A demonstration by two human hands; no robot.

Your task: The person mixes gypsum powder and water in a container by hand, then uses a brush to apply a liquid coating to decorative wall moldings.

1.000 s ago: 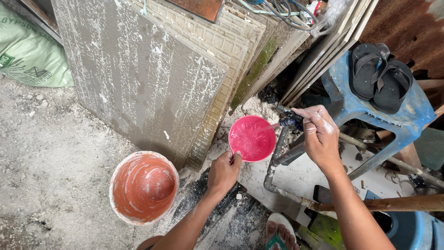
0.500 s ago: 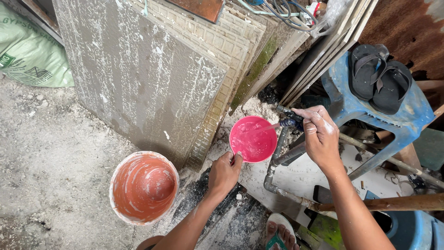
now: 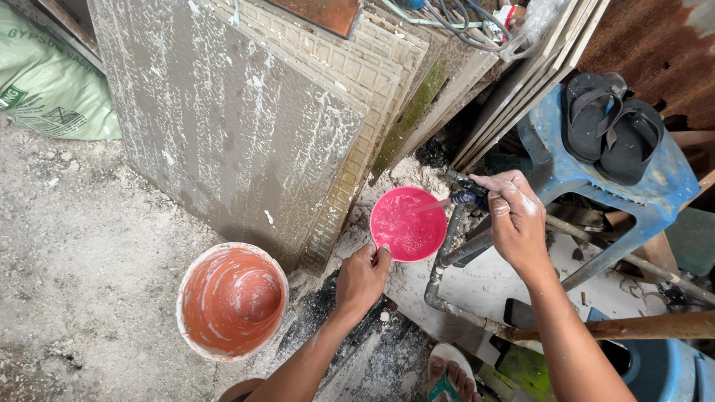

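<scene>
From the head camera, the left hand [image 3: 363, 277] pinches the near rim of a small pink bowl [image 3: 408, 224], fingers curled shut on the edge, and holds it under the spout of a tap [image 3: 465, 199]; the right hand [image 3: 516, 218] is closed around the tap's handle, just beside the bowl. Left of the gripping hand stands an orange bucket [image 3: 231, 301] on the dusty ground. Beyond the bowl, grey tiles [image 3: 231, 126] lean, and right of the tap hand a blue plastic stool [image 3: 655, 195] carries a pair of black sandals [image 3: 611, 126].
</scene>
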